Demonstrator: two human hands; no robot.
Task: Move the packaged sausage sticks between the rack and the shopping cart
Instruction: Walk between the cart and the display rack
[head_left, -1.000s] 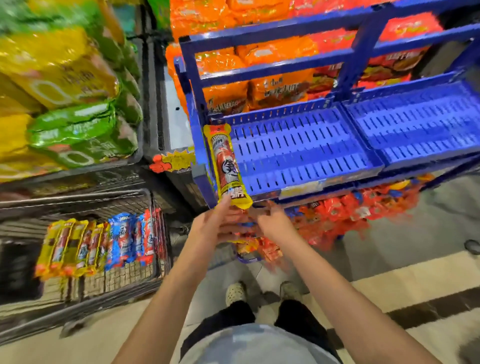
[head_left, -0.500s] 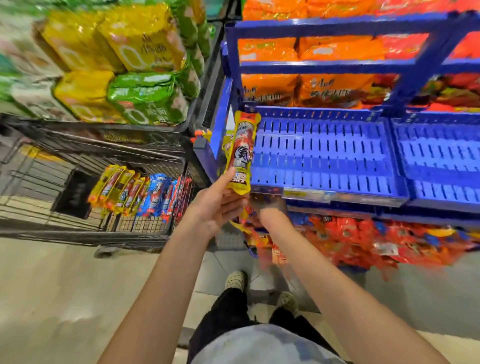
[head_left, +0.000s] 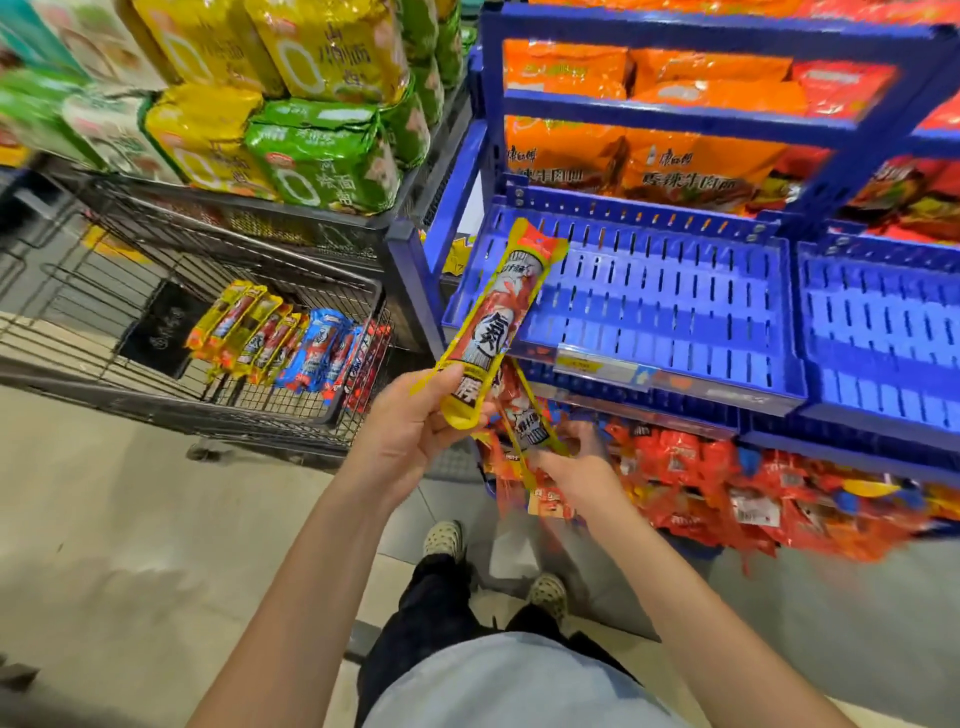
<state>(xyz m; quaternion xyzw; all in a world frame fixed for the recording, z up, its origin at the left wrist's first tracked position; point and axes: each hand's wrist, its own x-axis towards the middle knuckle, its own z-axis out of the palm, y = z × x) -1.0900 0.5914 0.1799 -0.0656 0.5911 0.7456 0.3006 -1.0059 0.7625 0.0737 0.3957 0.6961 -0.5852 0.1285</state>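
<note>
Now the left hand (head_left: 415, 431) pinches a sausage stick (head_left: 501, 312) by its bottom end; just below, the right hand (head_left: 571, 467) grips a second stick (head_left: 530, 421) (blurred).

Shopping cart on the left, rack on the right, both hands between them.

The shopping cart (head_left: 270, 410) stands left of the rack (head_left: 491, 130), just beside its corner post. A row of sausage sticks (head_left: 291, 343) stands in the cart against its near wall. Behind and above the cart, stacked bags (head_left: 322, 156) sit on a wire shelf. In the rack, noodle bags (head_left: 691, 166) lie on the shelf behind the tray (head_left: 665, 301), and a second tray (head_left: 878, 322) sits to its right. A heap of packets (head_left: 753, 483) fills the shelf beneath. The left hand (head_left: 415, 426) holds a sausage stick (head_left: 498, 317) by its lower end, tilted up over the tray's left front corner. The right hand (head_left: 576, 467), lower and to the right, holds a second sausage stick (head_left: 530, 421) before the bottom shelf.
</note>
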